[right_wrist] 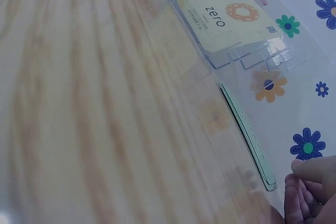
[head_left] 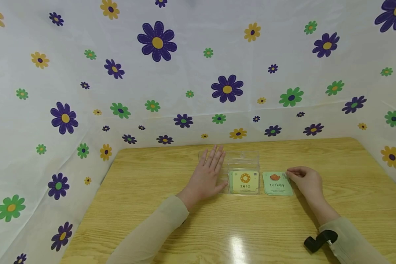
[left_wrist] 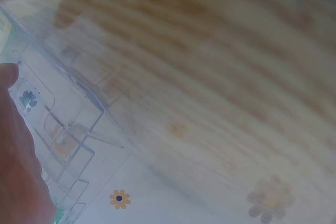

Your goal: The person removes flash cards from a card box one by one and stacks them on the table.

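My left hand (head_left: 206,176) lies with its fingers stretched out over the left part of a clear plastic box (head_left: 242,161). Inside the box's right part sits a stack of cards, the yellow "zero" card (head_left: 245,187) with a ring-shaped picture uppermost. To the right of the box, a green "turkey" card (head_left: 277,187) tops another small stack on the table. At that stack's upper right corner is my right hand (head_left: 307,181), thumb and forefinger close together. In the right wrist view the fingertips (right_wrist: 298,166) are beside the green stack's end, with no card showing between them.
The wooden table (head_left: 171,238) runs back to a white cloth (head_left: 184,73) printed with flowers, which also hangs at both sides. A black curved strap piece (head_left: 320,240) sticks out at the right sleeve.
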`<state>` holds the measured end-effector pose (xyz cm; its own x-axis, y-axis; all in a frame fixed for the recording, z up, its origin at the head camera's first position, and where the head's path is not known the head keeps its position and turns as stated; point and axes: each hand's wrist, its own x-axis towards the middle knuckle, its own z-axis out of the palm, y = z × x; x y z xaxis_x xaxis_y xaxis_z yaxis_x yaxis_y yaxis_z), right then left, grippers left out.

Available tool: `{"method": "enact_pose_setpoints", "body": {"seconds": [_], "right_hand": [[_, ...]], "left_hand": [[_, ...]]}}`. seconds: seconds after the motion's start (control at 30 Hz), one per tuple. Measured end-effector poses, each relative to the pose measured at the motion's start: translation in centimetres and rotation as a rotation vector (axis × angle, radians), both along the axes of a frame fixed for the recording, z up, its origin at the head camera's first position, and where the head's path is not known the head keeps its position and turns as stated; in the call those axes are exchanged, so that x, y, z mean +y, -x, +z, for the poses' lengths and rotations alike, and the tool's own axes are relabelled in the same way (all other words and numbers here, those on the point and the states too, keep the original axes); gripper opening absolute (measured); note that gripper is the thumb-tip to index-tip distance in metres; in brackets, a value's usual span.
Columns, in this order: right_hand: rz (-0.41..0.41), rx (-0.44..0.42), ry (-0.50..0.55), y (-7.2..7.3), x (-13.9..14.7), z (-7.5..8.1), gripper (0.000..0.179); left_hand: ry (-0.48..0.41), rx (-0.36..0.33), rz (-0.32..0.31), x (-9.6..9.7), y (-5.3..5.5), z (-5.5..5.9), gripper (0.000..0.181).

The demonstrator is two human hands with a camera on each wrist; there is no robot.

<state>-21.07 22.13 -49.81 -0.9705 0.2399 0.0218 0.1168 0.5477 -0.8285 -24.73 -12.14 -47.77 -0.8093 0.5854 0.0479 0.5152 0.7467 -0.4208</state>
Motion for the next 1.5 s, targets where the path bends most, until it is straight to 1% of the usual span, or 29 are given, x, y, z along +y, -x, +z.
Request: {"method": "enact_pose_setpoints", "body": {"seconds": [0.2,0.53,0.87,1.1,1.5], "right_hand": [[0.025,-0.007,-0.005,0.08,0.13,0.02,0.027],[0.063,-0.025,0.009,-0.09,0.26,0.21,0.03],[0.073,-0.042,0.017,-0.09,0.32,0.26,0.033],[0.107,-0.05,0.037,-0.06,0.56,0.13,0.036],[0.12,-0.059,0.057,-0.2,0.47,0.52,0.038]], "left_hand": [[-0.012,-0.001,-0.002,-0.09,0.02,-0.14,0.102],[-0.015,0.023,-0.02,-0.23,0.04,-0.31,0.101],[-0.024,0.013,-0.015,-0.2,0.1,-0.28,0.101],[-0.027,0.011,-0.019,-0.17,0.12,-0.22,0.1],[-0.03,-0.003,-0.015,-0.17,0.13,-0.21,0.1]]}}
